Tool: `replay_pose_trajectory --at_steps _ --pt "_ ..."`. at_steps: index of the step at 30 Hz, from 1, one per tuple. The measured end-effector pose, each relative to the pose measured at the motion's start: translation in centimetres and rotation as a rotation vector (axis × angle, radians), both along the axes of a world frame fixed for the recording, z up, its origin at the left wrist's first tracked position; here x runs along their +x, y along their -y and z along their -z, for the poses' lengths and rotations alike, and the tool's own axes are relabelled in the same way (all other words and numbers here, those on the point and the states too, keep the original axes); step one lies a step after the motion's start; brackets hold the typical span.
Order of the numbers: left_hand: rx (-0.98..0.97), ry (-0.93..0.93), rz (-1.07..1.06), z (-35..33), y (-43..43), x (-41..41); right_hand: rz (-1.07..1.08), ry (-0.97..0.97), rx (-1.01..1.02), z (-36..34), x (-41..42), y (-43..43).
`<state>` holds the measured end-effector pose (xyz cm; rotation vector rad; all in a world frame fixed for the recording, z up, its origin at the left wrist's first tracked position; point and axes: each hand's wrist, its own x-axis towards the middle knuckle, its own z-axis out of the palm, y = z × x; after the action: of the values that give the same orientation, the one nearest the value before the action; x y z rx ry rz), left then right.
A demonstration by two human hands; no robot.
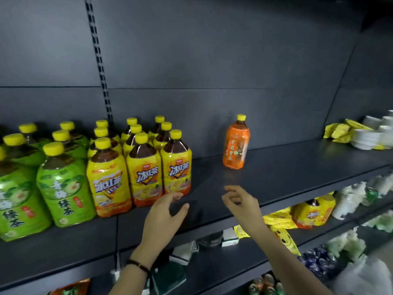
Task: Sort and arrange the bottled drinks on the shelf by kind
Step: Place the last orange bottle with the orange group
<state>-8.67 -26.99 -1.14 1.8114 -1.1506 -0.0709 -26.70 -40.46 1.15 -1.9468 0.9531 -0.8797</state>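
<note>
Green bottles (63,184) and yellow bottles (144,167) stand grouped at left, the orange bottle (236,143) alone mid-frame, left hand (163,218) and right hand (240,203) loose, holding nothing.

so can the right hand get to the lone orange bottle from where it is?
Probably yes. The right hand hovers empty at the shelf edge, almost straight in front of the orange bottle, with only bare shelf between them. The yellow bottles stand off to the left.
</note>
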Motion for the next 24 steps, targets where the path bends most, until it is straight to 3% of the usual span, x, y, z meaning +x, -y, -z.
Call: replay_pose_trajectory --at_steps 3,9,14,18,24 --pt "0.017 0.052 -0.001 0.0 4.7 -0.8 0.039 0.027 0.020 -0.5 -0.5 4.0" --pt "0.125 0.471 -0.133 1.5 9.9 -1.2 0.111 0.113 0.064 -0.3 -1.2 10.9" --pt "0.265 0.548 -0.119 3.9 11.3 -2.0 0.107 0.175 0.074 -1.6 1.4 18.7" --pt "0.325 0.575 -0.157 4.1 11.4 -2.1 0.101 0.116 0.120 -1.1 3.4 24.7" --pt "0.413 0.593 -0.175 3.5 11.6 -2.5 -0.215 0.119 0.244 0.3 5.0 28.7"
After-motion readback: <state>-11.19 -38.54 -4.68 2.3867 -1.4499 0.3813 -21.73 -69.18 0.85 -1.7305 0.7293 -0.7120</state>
